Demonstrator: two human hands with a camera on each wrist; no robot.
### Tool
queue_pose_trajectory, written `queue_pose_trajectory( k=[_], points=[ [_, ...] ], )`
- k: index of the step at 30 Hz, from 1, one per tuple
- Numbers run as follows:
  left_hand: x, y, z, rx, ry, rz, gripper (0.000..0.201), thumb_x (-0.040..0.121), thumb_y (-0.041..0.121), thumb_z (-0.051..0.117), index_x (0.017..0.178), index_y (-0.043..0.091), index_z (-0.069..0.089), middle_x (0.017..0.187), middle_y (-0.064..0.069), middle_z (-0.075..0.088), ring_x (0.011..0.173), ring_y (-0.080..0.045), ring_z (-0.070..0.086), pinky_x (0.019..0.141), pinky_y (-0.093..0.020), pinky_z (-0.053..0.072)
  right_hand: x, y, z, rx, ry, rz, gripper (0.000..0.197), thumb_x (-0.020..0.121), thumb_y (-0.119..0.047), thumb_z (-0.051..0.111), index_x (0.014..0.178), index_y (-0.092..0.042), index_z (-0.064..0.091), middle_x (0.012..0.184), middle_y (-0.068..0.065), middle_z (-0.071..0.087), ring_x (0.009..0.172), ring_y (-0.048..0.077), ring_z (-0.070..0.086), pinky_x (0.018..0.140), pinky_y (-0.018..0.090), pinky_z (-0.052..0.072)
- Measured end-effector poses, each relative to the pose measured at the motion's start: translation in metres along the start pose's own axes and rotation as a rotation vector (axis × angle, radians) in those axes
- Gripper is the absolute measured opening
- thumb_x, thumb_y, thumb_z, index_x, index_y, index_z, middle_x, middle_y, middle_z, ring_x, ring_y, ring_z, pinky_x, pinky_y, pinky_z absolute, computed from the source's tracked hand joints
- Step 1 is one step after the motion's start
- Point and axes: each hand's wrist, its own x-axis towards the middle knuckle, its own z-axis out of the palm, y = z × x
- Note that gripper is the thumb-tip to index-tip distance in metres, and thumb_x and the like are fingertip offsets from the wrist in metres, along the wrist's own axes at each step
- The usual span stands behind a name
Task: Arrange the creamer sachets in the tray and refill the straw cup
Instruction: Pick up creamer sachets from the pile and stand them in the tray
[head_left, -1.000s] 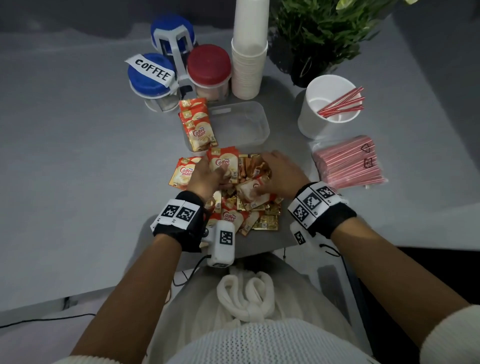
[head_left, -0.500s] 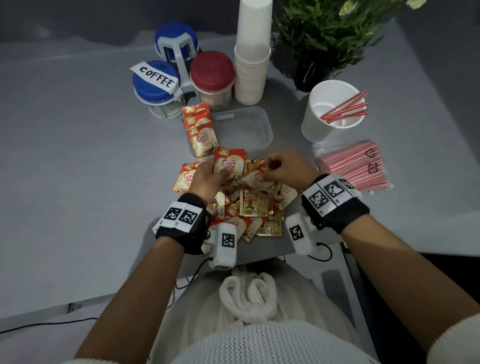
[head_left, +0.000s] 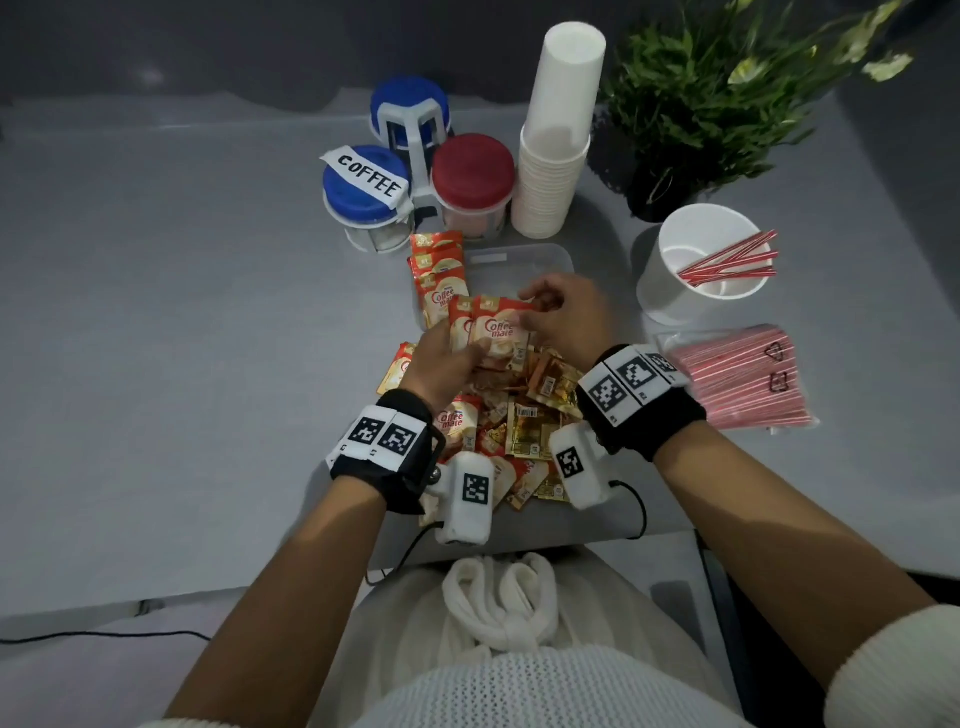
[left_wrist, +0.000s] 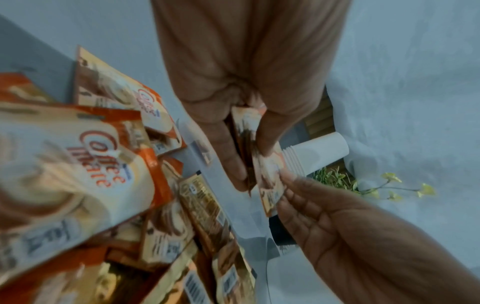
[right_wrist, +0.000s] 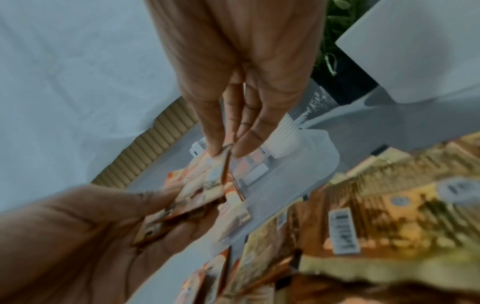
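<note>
My left hand (head_left: 457, 356) grips a small stack of red and cream creamer sachets (head_left: 496, 327), held upright just above the pile. The thumb and fingers of this hand (left_wrist: 244, 162) pinch the stack's lower end. My right hand (head_left: 532, 306) pinches the top edge of the front sachet (right_wrist: 207, 185). Several sachets (head_left: 439, 275) stand in the left end of the clear tray (head_left: 540, 254). A loose pile of sachets (head_left: 530, 415) lies on the table under my wrists. The white straw cup (head_left: 675, 301) holds a few red straws (head_left: 727, 262).
A sealed pack of red straws (head_left: 737, 384) lies right of the pile. Behind the tray stand jars with blue (head_left: 363, 187) and red lids (head_left: 472, 166), a tall stack of paper cups (head_left: 561, 145) and a plant (head_left: 701, 93). The table's edge is close to my body.
Both hands rose from the pile and moved toward the tray. The right hand brought a sachet against those in the left hand, which now holds them upright.
</note>
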Motion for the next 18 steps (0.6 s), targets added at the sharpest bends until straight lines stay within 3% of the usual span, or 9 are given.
queue_pose_trajectory(
  k=[2, 5, 7, 10, 12, 15, 18],
  points=[
    [0.001, 0.003, -0.005, -0.045, 0.036, 0.005, 0.014, 0.092, 0.009, 0.052, 0.106, 0.009, 0.054, 0.11, -0.018, 0.064, 0.098, -0.032, 0.063, 0.092, -0.047, 0.05, 0.0, 0.003, 0.0, 0.1, 0.005, 0.091, 0.026, 0.079, -0.01, 0.07, 0.101, 0.0, 0.062, 0.071, -0.002, 0.054, 0.057, 0.01, 0.055, 0.057, 0.027, 0.05],
    [0.004, 0.008, -0.007, -0.089, 0.025, 0.02, 0.016, 0.095, 0.007, 0.046, 0.11, 0.008, 0.051, 0.109, -0.017, 0.062, 0.098, -0.031, 0.062, 0.089, -0.043, 0.051, -0.001, 0.002, 0.003, 0.131, -0.107, 0.14, 0.022, 0.088, -0.009, 0.059, 0.107, 0.002, 0.061, 0.067, 0.0, 0.055, 0.043, 0.007, 0.053, 0.044, 0.016, 0.047],
    [0.005, 0.009, -0.005, -0.083, 0.01, 0.023, 0.016, 0.096, 0.006, 0.043, 0.11, 0.01, 0.049, 0.108, -0.014, 0.06, 0.099, -0.028, 0.059, 0.087, -0.041, 0.051, -0.001, -0.002, 0.01, 0.154, -0.143, 0.149, 0.022, 0.092, -0.007, 0.053, 0.107, 0.006, 0.061, 0.065, 0.003, 0.055, 0.05, 0.013, 0.053, 0.049, 0.02, 0.05],
    [0.007, 0.01, -0.002, -0.057, -0.042, 0.008, 0.023, 0.096, 0.009, 0.043, 0.119, 0.006, 0.045, 0.111, -0.013, 0.058, 0.103, -0.027, 0.058, 0.085, -0.034, 0.051, 0.003, -0.007, 0.019, 0.142, -0.135, 0.146, 0.018, 0.093, -0.006, 0.05, 0.103, 0.0, 0.063, 0.064, 0.004, 0.057, 0.054, 0.016, 0.055, 0.061, 0.031, 0.054],
    [0.009, 0.011, -0.002, -0.028, -0.045, 0.008, 0.033, 0.095, 0.012, 0.045, 0.128, 0.005, 0.041, 0.118, -0.017, 0.058, 0.108, -0.031, 0.058, 0.089, -0.038, 0.052, 0.005, -0.011, 0.022, 0.138, -0.14, 0.136, 0.014, 0.093, -0.004, 0.048, 0.098, -0.005, 0.061, 0.064, 0.004, 0.056, 0.055, 0.017, 0.056, 0.064, 0.033, 0.054],
    [0.014, 0.012, -0.004, -0.003, -0.005, 0.026, 0.035, 0.094, 0.012, 0.047, 0.128, 0.007, 0.041, 0.119, -0.017, 0.06, 0.108, -0.031, 0.06, 0.095, -0.047, 0.049, 0.008, -0.015, 0.024, 0.222, -0.155, 0.139, 0.011, 0.091, 0.001, 0.05, 0.098, -0.005, 0.056, 0.069, 0.003, 0.055, 0.056, 0.015, 0.056, 0.055, 0.023, 0.054],
    [0.017, 0.016, -0.008, 0.053, 0.016, 0.045, 0.039, 0.094, 0.013, 0.049, 0.131, 0.011, 0.039, 0.121, -0.014, 0.059, 0.109, -0.028, 0.059, 0.096, -0.046, 0.048, 0.011, -0.018, 0.024, 0.213, -0.173, 0.096, 0.018, 0.088, 0.001, 0.055, 0.106, -0.003, 0.055, 0.077, 0.0, 0.056, 0.057, 0.012, 0.056, 0.048, 0.016, 0.051]
  ],
)
